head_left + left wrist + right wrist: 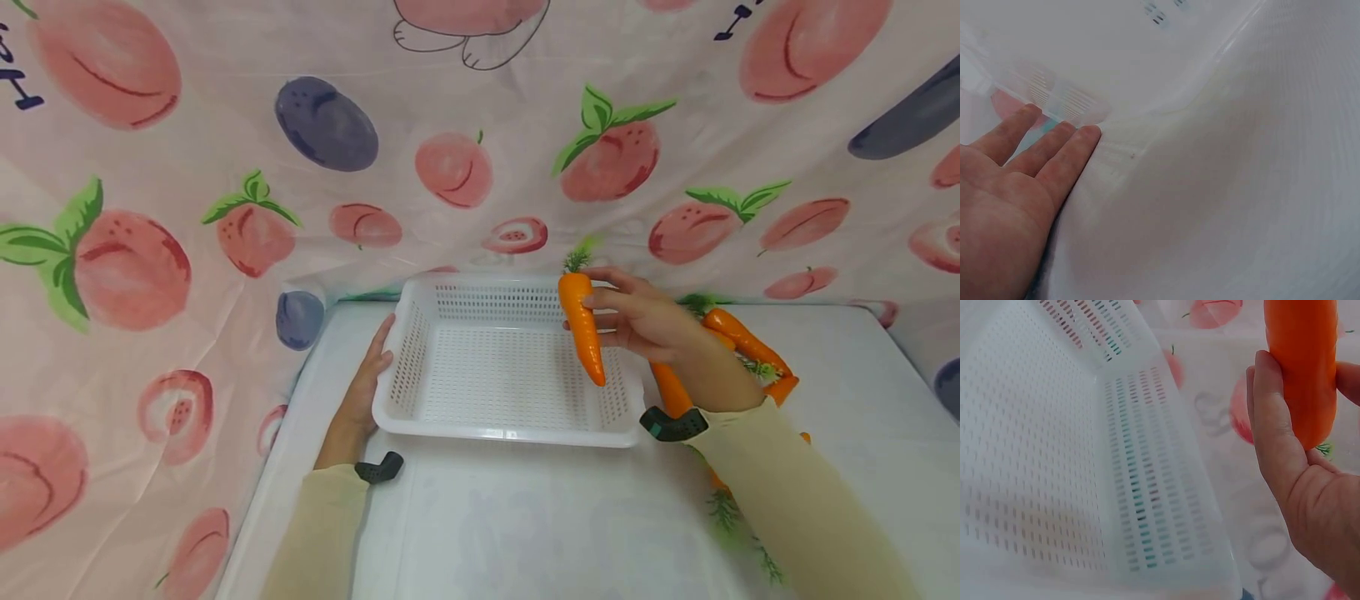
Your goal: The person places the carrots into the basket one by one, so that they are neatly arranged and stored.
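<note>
A white slotted plastic basket (465, 433) sits on the white table, its inside bare in the head view. My left hand (360, 400) rests against the basket's left side; in the left wrist view its fingers (1063, 165) lie straight along the plastic wall. Over the right end of the basket, my right hand (645, 317) holds a glossy orange carrot (581, 325) between thumb and fingers. Its leafy green top points up and away, and the tip points down toward me. In the right wrist view, the carrot (1300, 369) stands beyond the basket's rim (1200, 462).
More orange carrots (738, 337) with green tops lie to the right of the basket, partly hidden by my right forearm. One carrot (671, 390) is close to the basket's right edge. A fruit-printed cloth (465, 100) hangs behind the white table (480, 525).
</note>
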The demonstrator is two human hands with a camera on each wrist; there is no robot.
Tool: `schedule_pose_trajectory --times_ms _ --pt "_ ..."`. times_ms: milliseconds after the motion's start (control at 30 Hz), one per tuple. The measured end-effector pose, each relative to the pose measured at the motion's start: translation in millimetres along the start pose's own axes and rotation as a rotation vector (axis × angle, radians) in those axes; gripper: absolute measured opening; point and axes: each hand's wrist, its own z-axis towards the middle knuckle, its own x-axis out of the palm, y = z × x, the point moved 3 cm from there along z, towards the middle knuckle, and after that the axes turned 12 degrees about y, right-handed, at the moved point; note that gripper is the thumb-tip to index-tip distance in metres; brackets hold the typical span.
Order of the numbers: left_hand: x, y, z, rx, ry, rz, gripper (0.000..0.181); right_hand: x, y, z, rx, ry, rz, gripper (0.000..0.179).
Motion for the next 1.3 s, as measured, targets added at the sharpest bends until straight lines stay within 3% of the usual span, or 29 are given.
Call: schedule_pose_trajectory --times_ms 700,1300 --pt "1.4 -1.9 -1.1 -0.010 -0.017 0.020 0.066 42.5 0.5 37.4 -0.017 0.035 0.041 0.044" --pt "0.9 -1.9 -0.7 0.008 0.011 -0.006 0.066 51.3 1.2 48.0 -0.001 0.046 0.020 0.048"
